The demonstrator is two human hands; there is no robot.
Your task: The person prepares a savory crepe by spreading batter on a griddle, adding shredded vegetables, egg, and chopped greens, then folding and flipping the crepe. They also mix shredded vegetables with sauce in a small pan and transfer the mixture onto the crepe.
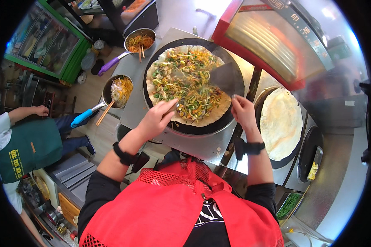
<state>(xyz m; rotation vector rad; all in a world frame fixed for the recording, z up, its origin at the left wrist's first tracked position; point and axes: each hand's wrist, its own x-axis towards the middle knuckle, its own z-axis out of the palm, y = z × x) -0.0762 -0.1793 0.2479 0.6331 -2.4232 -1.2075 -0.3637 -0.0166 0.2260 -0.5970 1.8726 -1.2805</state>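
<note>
A large round flatbread [225, 108] covered with shredded vegetables [191, 78] lies on a dark round griddle [239, 81]. My left hand [157, 119] is at the near left edge of the flatbread, closed on the short handle of a utensil, whose other end is hard to make out over the filling. My right hand [243, 111] grips a wide dark metal spatula [224, 77] at the right edge of the filling. The spatula's blade overlaps the vegetables and the griddle.
To the left stand a purple-handled pan [140, 40] and a blue-handled pan [117, 91], both holding shredded vegetables and chopsticks. A second griddle with a plain flatbread [281, 123] is at right, below a red-framed glass case [259, 43]. A person in a green apron [31, 148] stands left.
</note>
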